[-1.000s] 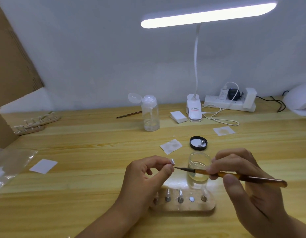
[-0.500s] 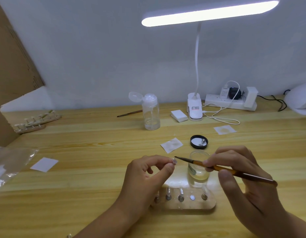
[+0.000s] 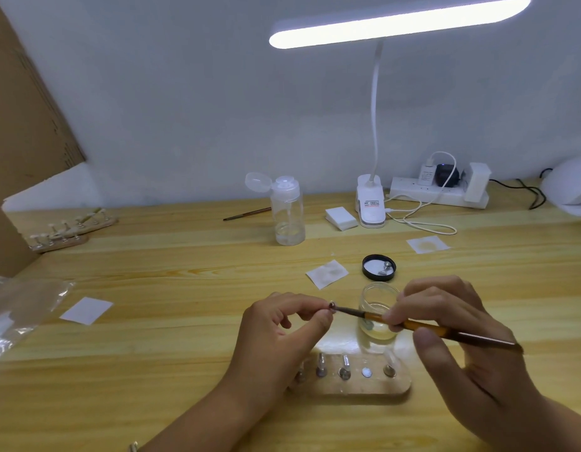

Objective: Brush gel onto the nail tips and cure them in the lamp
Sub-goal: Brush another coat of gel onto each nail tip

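Surface of pale yellow wood below grey wall; left hand fingers pinch small nail tip; right hand fingers grip amber-handled brush.

Left hand and right hand are bare, each on an uncovered forearm that runs to the lower frame edge. The visible right thumbnail is short and plain. A small pale metallic item sits at the left forearm, possibly part of a bracelet.
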`<action>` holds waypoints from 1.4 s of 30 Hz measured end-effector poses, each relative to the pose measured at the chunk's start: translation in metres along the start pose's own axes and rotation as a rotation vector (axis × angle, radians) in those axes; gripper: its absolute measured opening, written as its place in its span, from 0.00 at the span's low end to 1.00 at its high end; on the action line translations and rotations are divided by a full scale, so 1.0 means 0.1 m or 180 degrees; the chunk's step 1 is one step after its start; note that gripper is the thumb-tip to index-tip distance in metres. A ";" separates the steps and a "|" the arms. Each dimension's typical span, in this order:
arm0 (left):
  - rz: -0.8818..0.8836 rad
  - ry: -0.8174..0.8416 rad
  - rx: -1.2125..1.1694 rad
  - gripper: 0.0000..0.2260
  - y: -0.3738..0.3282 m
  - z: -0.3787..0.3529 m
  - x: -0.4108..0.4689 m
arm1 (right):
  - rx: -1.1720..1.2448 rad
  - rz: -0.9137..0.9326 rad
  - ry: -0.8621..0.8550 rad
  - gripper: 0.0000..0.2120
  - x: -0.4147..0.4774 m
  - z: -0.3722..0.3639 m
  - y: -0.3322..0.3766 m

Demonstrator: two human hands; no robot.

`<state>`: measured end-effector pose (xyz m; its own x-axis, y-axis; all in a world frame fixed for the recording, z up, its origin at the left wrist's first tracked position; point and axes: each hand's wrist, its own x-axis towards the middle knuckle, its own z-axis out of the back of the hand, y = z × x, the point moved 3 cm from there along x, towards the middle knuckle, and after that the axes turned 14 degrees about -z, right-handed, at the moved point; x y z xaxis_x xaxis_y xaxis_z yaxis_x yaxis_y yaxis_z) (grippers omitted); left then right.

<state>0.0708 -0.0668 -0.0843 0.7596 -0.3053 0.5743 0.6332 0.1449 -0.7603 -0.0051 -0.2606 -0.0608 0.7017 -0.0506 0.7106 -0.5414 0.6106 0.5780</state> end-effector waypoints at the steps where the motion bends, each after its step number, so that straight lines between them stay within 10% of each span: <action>1: -0.0004 0.0003 0.0006 0.07 0.00 0.00 0.00 | 0.0028 0.0004 0.0000 0.10 0.00 0.01 0.00; 42: 0.0066 0.0050 -0.0008 0.04 -0.05 0.00 0.02 | 0.0093 -0.0159 -0.0134 0.16 -0.02 0.00 -0.06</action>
<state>0.0687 -0.0685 -0.0793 0.7702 -0.3169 0.5535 0.6168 0.1490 -0.7729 -0.0033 -0.2636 -0.0655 0.7083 -0.1141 0.6966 -0.5199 0.5832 0.6242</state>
